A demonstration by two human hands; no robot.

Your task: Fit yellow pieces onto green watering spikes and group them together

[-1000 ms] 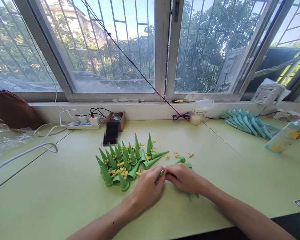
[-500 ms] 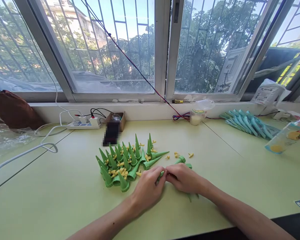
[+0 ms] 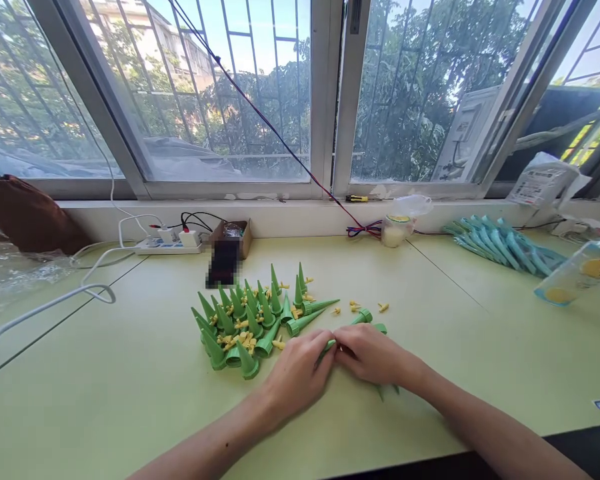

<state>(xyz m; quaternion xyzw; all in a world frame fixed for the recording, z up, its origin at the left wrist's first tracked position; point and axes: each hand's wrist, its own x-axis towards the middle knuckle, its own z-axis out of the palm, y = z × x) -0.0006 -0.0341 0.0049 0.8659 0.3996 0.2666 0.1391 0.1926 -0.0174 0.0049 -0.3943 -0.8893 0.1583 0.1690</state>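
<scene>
My left hand point(image 3: 303, 363) is closed round a green plastic cone spike point(image 3: 326, 349); only a small part of it shows between thumb and forefinger. Against it, my right hand point(image 3: 367, 353) is closed in a pinch, and whatever its fingertips hold is hidden. Left of the hands stands a cluster of green cone spikes point(image 3: 248, 363), many upright and some lying down. Small yellow plastic pieces point(image 3: 245, 343) are scattered among them. More green spikes point(image 3: 363, 316) lie behind and partly under my right hand, with a few loose yellow pieces point(image 3: 383, 307) beyond.
At the back are a power strip point(image 3: 167, 247) with white cables, a small cardboard box point(image 3: 245, 240) and a blurred dark object point(image 3: 223, 263). A lidded jar point(image 3: 394, 232), teal packets point(image 3: 505, 247) and a bottle point(image 3: 575, 273) stand to the right. A brown bag point(image 3: 30, 217) is at left.
The view has shifted slightly. Both hands stay together at the same spot, with the fingers turned a little round the green cone spike.
</scene>
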